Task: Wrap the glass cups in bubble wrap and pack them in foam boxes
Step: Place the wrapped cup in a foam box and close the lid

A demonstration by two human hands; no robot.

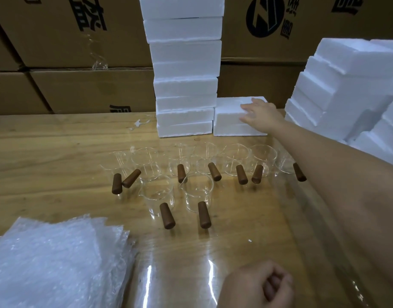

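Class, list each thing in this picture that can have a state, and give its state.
Right hand: open, fingers resting on the box.
Left hand: fingers curled, holding nothing.
Box: lid on, not stacked.
Stack: upright, boxes closed.
Cups: upright, empty, unwrapped.
Bubble wrap: piled flat, untouched.

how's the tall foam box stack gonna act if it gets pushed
The tall foam box stack would probably topple easily: it is narrow, many boxes high, and its edges are stepped unevenly. The white foam looks light, so even a nudge might shift boxes. Each box looks stiff, not floppy.
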